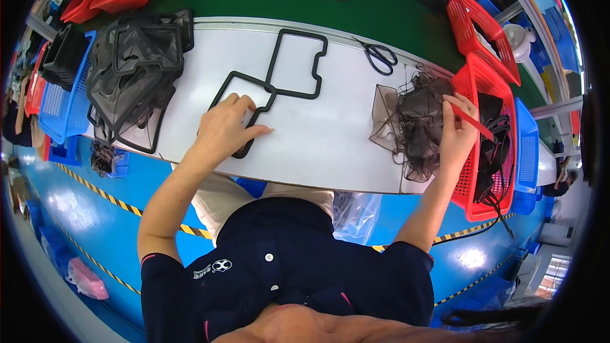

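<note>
Two black, notched rectangular frames lie on the white worktop. My left hand (223, 128) rests over the nearer frame (236, 76), its thumb spread away from its bent fingers. The farther frame (316, 63) overlaps that one at a corner. At the right, my right hand (456, 136) is closed round a slim red tool (471, 121) with a pointed end, whose exact kind I cannot make out. Beside this hand sits a heap of dark, sheer mesh pieces (420, 121) with thin black edges. A lighter mesh piece (384, 114) sticks out on its left.
Black-handled scissors (380, 57) lie at the worktop's far edge. A pile of framed dark mesh (136, 70) covers the left end. Red baskets (467, 174) and a blue basket (526, 146) stand at the right, with black cords in the near red one. Beyond runs a green surface (254, 6).
</note>
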Action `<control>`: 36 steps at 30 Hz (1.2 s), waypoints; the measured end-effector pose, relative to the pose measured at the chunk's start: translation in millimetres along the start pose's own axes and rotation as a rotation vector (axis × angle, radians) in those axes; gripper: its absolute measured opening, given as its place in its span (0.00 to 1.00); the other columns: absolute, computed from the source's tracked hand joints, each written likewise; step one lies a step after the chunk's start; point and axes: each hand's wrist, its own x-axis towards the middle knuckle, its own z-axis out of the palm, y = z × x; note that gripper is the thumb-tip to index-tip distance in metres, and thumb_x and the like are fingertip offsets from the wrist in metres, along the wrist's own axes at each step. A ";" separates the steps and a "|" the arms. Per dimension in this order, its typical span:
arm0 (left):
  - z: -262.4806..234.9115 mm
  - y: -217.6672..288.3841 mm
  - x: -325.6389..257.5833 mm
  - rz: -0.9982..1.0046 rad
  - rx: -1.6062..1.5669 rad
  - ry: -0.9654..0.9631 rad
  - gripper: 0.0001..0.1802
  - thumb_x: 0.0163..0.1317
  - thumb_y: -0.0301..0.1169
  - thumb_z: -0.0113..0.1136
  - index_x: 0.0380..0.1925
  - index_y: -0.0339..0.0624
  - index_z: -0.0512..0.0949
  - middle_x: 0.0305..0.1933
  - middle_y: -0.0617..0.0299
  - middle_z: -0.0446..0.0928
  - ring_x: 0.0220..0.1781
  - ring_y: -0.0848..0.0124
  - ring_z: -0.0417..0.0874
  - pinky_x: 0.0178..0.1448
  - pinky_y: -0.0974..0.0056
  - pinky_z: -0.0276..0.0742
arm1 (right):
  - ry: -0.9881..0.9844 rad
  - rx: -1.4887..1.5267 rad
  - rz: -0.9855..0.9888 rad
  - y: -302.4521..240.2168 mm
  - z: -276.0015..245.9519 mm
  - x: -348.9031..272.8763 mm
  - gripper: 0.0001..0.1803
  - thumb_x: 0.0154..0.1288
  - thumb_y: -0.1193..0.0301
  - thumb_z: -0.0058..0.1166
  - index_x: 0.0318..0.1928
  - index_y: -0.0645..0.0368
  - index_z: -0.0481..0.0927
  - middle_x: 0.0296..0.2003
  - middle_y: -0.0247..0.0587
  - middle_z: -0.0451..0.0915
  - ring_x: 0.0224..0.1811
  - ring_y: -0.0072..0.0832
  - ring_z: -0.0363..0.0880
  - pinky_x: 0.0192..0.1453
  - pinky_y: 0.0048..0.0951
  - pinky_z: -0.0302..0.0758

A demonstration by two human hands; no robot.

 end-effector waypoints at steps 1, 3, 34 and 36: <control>7.3 1.1 0.9 0.040 0.014 -0.018 0.16 0.47 0.36 0.69 0.33 0.41 0.77 0.27 0.60 0.76 0.25 0.68 0.77 0.30 0.66 0.73 | 0.003 0.148 -0.009 -6.5 9.6 -6.0 0.06 0.61 0.75 0.57 0.38 0.60 0.81 0.42 0.39 0.76 0.41 0.22 0.74 0.43 0.22 0.72; 0.3 5.1 7.4 -0.058 -0.139 -0.085 0.14 0.49 0.33 0.68 0.33 0.39 0.77 0.25 0.60 0.76 0.22 0.72 0.77 0.27 0.68 0.72 | -0.110 0.556 0.192 -25.1 31.1 -23.8 0.06 0.62 0.76 0.56 0.40 0.63 0.80 0.42 0.36 0.76 0.45 0.22 0.74 0.48 0.21 0.71; 23.7 20.9 -28.5 -0.340 -1.288 0.216 0.13 0.61 0.30 0.60 0.43 0.35 0.75 0.28 0.65 0.78 0.29 0.82 0.74 0.33 0.77 0.68 | -0.689 1.515 0.592 -125.0 159.7 -91.6 0.11 0.69 0.68 0.47 0.45 0.60 0.77 0.50 0.45 0.76 0.52 0.27 0.74 0.51 0.29 0.73; 20.4 16.9 -29.1 -0.281 -1.220 0.237 0.14 0.59 0.27 0.60 0.44 0.33 0.75 0.30 0.63 0.79 0.30 0.81 0.76 0.34 0.76 0.70 | -0.687 1.484 0.531 -128.4 160.5 -87.6 0.11 0.68 0.68 0.48 0.44 0.60 0.78 0.48 0.44 0.78 0.50 0.27 0.75 0.51 0.28 0.73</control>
